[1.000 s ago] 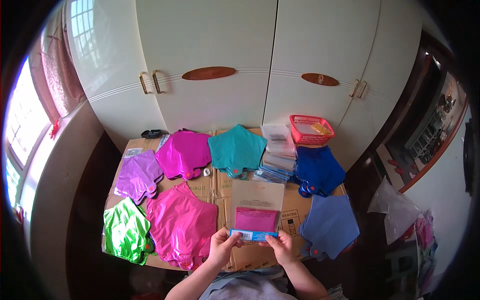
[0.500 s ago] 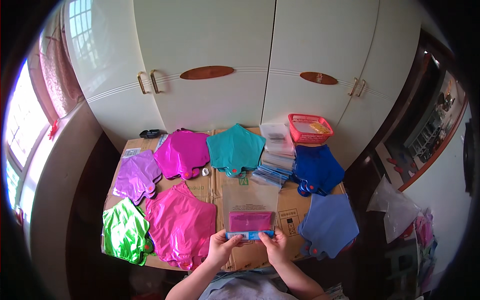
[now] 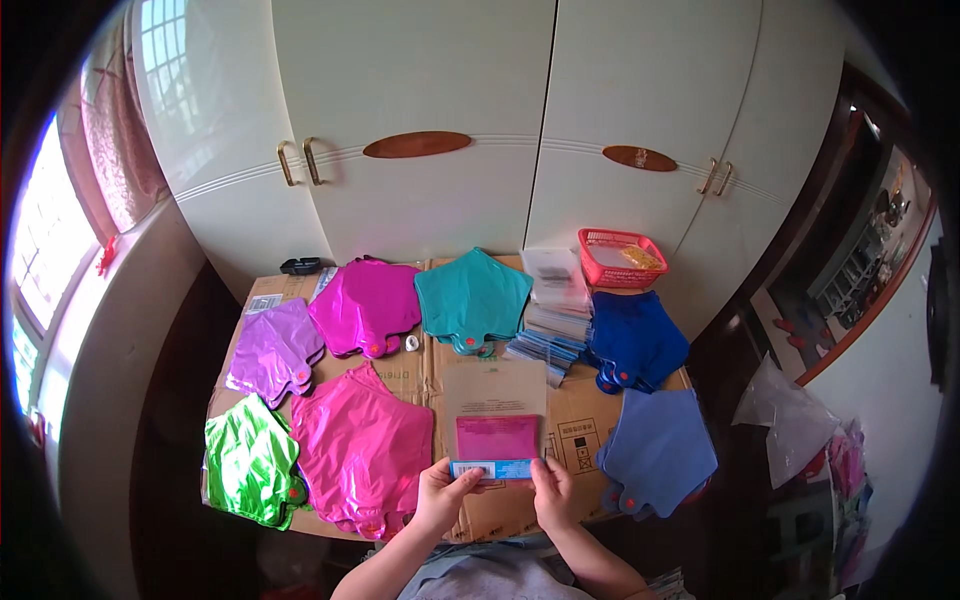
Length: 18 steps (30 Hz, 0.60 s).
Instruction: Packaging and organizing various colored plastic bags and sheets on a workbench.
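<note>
The desk (image 3: 585, 420), topped with flattened brown cardboard, carries stacks of star-shaped foil balloons: hot pink (image 3: 360, 450) and green (image 3: 250, 460) toward the near left corner, lilac (image 3: 275, 350) and magenta (image 3: 365, 305) toward the far left, teal (image 3: 470, 300) at the far edge, dark blue (image 3: 635, 340) and pale blue (image 3: 655, 450) along the right edge. A pile of clear bags (image 3: 555, 310) and a red basket (image 3: 620, 255) sit at the far right.

At the middle of the near edge lies a clear packet (image 3: 495, 415) with a folded pink balloon (image 3: 497, 437) in its lower half and a pale blue strip along its bottom. The left hand (image 3: 445, 495) pinches the strip's left end, and the right hand (image 3: 553, 492) pinches the right end, both grips closed on the packet.

To seal it well, it seems best to keep the strip level and taut between both grips and press evenly along it, so the film lies flat without creases.

The packet is glossy, rectangular and see-through, its upper half empty.
</note>
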Motion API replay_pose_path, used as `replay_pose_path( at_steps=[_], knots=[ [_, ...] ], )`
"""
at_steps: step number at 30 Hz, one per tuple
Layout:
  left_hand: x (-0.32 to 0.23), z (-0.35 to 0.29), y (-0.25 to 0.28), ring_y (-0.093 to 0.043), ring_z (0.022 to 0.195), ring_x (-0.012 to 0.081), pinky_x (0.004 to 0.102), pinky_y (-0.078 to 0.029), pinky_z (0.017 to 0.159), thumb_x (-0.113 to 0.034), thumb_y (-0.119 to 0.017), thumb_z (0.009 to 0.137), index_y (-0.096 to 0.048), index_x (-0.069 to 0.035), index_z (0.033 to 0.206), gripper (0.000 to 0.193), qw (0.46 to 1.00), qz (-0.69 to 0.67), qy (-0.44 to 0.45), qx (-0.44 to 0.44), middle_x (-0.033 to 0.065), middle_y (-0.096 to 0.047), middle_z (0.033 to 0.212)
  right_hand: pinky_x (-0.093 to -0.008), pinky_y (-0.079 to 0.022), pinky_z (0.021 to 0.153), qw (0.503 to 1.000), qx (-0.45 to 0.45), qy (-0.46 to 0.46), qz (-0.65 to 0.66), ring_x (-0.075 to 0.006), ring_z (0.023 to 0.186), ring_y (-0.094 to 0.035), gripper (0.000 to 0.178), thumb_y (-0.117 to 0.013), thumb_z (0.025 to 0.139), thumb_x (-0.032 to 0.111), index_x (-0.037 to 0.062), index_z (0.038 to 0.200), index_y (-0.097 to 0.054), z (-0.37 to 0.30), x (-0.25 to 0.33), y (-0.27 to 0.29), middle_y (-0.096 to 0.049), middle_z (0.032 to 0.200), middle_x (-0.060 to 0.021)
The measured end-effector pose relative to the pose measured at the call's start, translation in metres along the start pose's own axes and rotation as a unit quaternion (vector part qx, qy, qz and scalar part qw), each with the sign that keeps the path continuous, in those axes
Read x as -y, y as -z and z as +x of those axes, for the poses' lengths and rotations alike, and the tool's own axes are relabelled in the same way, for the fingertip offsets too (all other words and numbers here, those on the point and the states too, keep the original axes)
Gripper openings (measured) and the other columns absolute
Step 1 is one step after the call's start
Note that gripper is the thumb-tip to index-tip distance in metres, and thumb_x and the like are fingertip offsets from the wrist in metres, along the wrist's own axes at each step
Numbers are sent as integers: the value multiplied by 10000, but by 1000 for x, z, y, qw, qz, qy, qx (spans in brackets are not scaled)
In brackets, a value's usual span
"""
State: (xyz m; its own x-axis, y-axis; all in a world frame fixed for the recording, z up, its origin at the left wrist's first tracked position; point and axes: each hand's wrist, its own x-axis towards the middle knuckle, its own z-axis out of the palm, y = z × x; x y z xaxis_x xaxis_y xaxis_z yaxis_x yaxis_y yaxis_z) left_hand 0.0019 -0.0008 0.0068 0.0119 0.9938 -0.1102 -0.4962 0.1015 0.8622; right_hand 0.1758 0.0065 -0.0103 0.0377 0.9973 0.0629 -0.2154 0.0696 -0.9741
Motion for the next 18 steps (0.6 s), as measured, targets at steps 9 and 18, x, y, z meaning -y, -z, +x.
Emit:
replay_pose_path(
  at_steps=[9, 18],
  knots=[
    [-1, -1, 0, -675, 688, 153, 252, -516, 589, -75, -649, 877, -615, -17, 937, 90, 1000, -5, -2, -29, 79, -688, 830, -263, -512, 794, 993, 100, -14, 65, -124, 855, -639, 157, -578, 942, 128, -7, 1021, -583, 4, 23, -3, -656, 913, -43],
    [4, -1, 0, -668, 760, 161, 269, -509, 648, -89, -684, 850, -618, -11, 951, 144, 999, -24, -24, -6, 84, -685, 872, -254, -512, 714, 996, 65, 44, 44, -105, 759, -619, 155, -627, 911, 116, 21, 1009, -553, 9, 6, -2, -638, 901, -36]
  ],
)
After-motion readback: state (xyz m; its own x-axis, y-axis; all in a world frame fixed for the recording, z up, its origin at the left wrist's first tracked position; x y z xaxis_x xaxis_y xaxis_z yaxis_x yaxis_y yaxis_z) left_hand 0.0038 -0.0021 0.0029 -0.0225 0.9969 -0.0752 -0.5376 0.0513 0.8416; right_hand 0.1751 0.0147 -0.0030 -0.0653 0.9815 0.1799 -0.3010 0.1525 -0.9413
